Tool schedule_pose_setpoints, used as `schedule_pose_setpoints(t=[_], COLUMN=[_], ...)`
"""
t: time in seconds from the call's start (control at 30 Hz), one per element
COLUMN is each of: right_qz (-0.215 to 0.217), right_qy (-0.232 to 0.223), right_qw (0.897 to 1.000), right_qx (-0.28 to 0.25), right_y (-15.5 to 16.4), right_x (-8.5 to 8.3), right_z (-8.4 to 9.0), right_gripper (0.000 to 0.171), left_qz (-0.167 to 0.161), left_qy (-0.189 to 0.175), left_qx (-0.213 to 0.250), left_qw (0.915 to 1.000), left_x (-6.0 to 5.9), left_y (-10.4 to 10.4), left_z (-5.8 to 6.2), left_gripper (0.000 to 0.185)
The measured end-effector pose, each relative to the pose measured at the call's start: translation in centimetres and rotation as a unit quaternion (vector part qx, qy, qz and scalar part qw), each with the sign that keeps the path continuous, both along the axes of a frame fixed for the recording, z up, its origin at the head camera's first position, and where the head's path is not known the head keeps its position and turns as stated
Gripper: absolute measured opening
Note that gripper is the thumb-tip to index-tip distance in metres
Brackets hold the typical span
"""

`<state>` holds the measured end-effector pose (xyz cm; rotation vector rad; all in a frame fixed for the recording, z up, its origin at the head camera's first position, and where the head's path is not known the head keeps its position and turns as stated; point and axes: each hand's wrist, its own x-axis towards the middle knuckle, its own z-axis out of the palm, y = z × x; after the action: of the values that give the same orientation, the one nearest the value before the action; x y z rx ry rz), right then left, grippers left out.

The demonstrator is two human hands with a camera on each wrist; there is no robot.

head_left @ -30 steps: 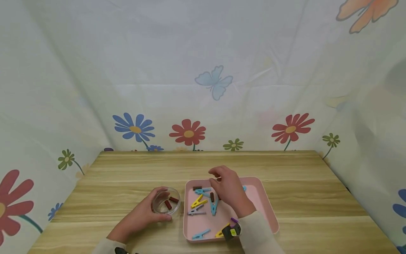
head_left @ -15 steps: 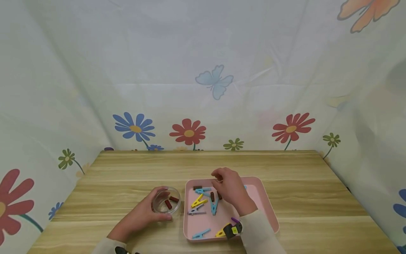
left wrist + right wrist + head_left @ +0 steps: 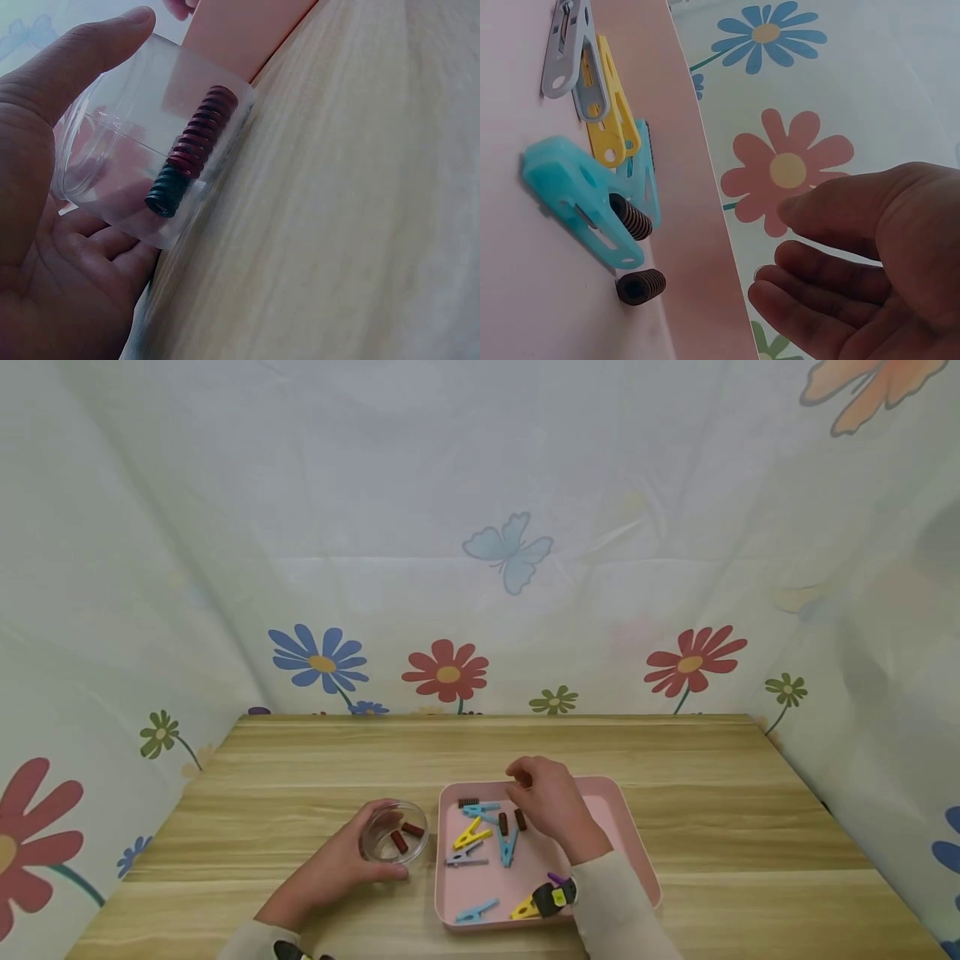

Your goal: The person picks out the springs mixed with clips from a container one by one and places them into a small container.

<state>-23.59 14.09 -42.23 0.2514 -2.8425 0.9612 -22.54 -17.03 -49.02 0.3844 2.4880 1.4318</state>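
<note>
My left hand (image 3: 341, 867) curls its thumb and fingers round a clear plastic cup (image 3: 127, 90) standing on the table left of the tray. Inside lie two short coil springs (image 3: 399, 842), dark red in the head view; the left wrist view shows a red one (image 3: 202, 129) and a dark greenish one (image 3: 168, 191). Over the back of the pink tray (image 3: 618, 843) hovers my right hand (image 3: 553, 806), fingers loosely bent, holding nothing. Close to its fingertips are two dark brown springs (image 3: 642, 286), one lying by a blue clothespin (image 3: 585, 199). Another spring (image 3: 468, 802) lies in the back left corner.
More clothespins lie in the tray: yellow (image 3: 471, 835), grey (image 3: 466, 856) and blue (image 3: 477, 911). A yellow one (image 3: 525, 907) and a purple one (image 3: 557, 878) are partly hidden by the right wrist's camera. A flowered curtain (image 3: 375, 568) stands behind the wooden table (image 3: 337, 752).
My right hand has drifted slightly right, bringing a second brown spring beside the blue clothespin into full view. The left hand and the cup stay put.
</note>
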Motion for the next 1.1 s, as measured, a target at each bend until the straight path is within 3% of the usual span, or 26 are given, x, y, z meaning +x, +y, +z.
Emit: schedule_pose_setpoints(t=[0.27,0.67,1.1], right_qz=[0.006,0.017,0.010], right_qy=[-0.007,-0.058,-0.111], right_qw=[1.000,0.998,0.993], right_qx=[0.006,0.019,0.043], right_y=[0.3,1.0,0.8], right_x=[-0.2,-0.5,-0.8], right_z=[-0.3,-0.5,-1.3], right_gripper=[0.022,0.017,0.015], left_qz=[-0.008,-0.022,-0.007], left_qy=[-0.001,0.007,0.001], left_qx=[0.008,0.013,0.012], left_qw=[0.9999,0.9997,0.9999], left_x=[0.1,0.2,0.2], left_y=[-0.1,-0.1,0.1], left_z=[0.0,0.1,0.3], left_gripper=[0.085,0.083,0.084])
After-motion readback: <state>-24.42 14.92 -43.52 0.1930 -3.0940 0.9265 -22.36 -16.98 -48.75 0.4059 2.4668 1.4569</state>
